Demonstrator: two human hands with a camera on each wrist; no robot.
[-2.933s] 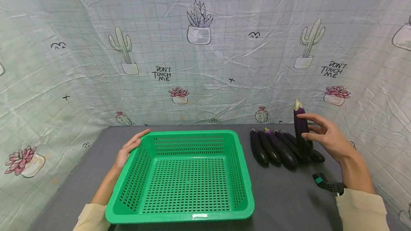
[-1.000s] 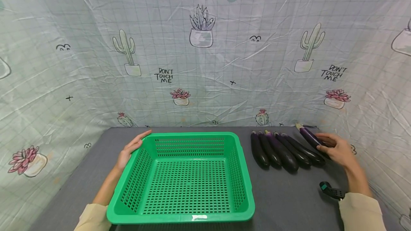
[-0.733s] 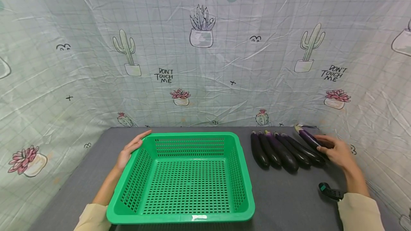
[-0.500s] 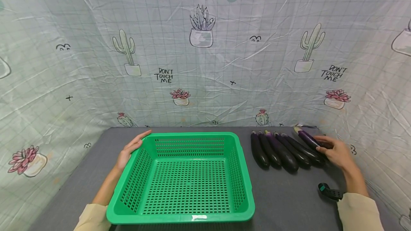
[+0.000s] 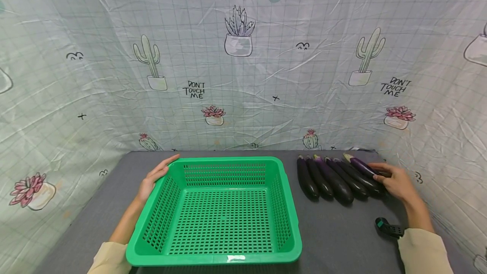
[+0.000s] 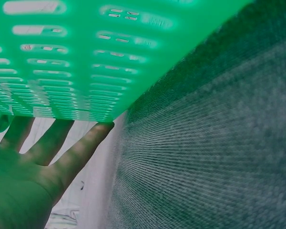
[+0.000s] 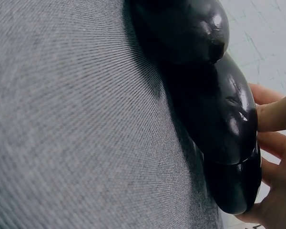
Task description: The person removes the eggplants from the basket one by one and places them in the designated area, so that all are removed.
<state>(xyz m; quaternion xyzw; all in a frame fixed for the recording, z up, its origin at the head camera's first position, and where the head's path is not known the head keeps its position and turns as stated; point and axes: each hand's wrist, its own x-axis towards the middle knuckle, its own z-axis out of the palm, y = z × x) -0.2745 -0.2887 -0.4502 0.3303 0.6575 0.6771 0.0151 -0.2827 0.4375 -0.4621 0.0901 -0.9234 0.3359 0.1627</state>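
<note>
My right hand (image 5: 397,181) holds a dark purple eggplant (image 5: 362,166) with a pale green stem end, thumb on the near side and fingers on the far side. It lies at the right end of a slanting row of several eggplants (image 5: 335,182), close against its neighbour. In the right wrist view, glossy rounded eggplant ends (image 7: 214,114) sit next to my fingers (image 7: 271,143). On the left, my left hand (image 5: 149,182) rests against the side of a green plastic basket (image 5: 213,259), fingers extended along its rim. The left wrist view shows those fingers (image 6: 81,148) touching the slotted wall.
The basket, with nothing inside, takes up the front middle of the grey cloth-covered table (image 5: 335,240). A patterned curtain (image 5: 266,75) closes off the back and both sides. A black strap device (image 5: 389,227) sits at my right wrist.
My right hand has brought the eggplant down from upright above the row to the table at its right end, then slid it left against the others. The left hand stays on the basket.
</note>
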